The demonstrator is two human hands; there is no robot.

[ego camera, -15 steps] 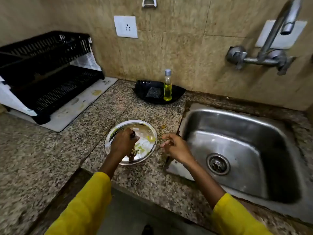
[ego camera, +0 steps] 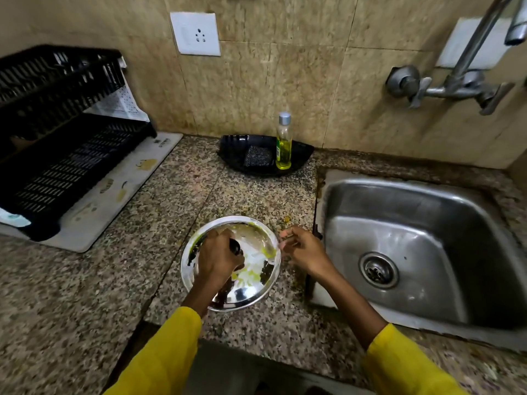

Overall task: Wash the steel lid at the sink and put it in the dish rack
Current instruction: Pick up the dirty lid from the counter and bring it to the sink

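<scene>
The black knob of the lid [ego camera: 251,260] is gripped by the left hand [ego camera: 218,259]; the right hand [ego camera: 303,250], loosely curled and empty, is held just beside its rim. The soiled lid lies on the tabletop [ego camera: 114,280], left of the sink [ego camera: 413,252]. Pickup is judged underway; a lift across to the sink is needed next.

Legible text: none; a small dark printed mark at the far corner of the drying mat [ego camera: 119,192] under the dish rack [ego camera: 65,155], too blurred to read
</scene>
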